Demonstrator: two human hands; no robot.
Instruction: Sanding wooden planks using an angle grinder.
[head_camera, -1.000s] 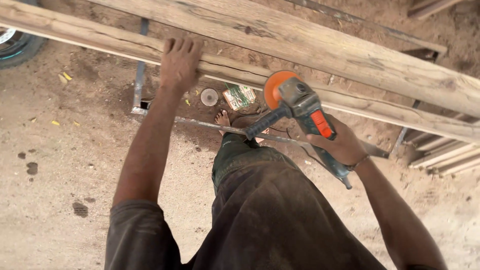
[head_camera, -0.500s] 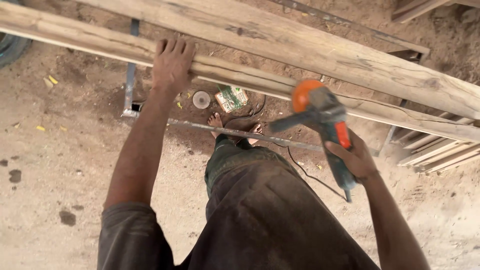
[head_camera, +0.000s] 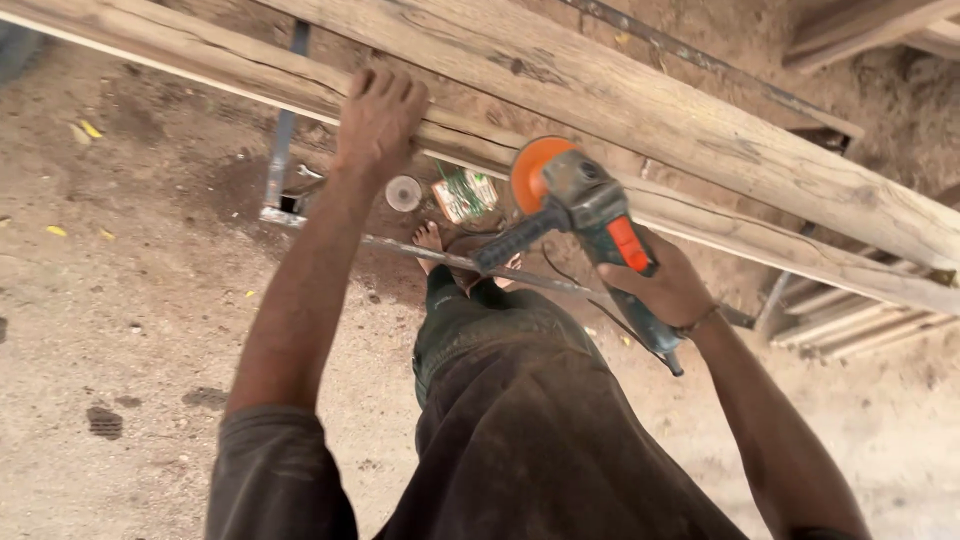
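Sandy floor below; left hand (head_camera: 378, 118) presses plank (head_camera: 200, 62), right hand (head_camera: 668, 288) grips grinder (head_camera: 590, 215).

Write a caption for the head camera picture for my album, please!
Left hand presses a long wooden plank while right hand holds an angle grinder beside it.

Orange-disc grinder (head_camera: 585, 215) held tilted — beside plank (head_camera: 250, 75).

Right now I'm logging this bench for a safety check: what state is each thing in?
Left hand: flat on the near plank, fingers over its edge.
Right hand: closed around the grinder.
Grinder: held up, orange disc by the plank's edge; contact unclear.
Near plank: lying on the metal stand.
Loose disc: flat on the ground.
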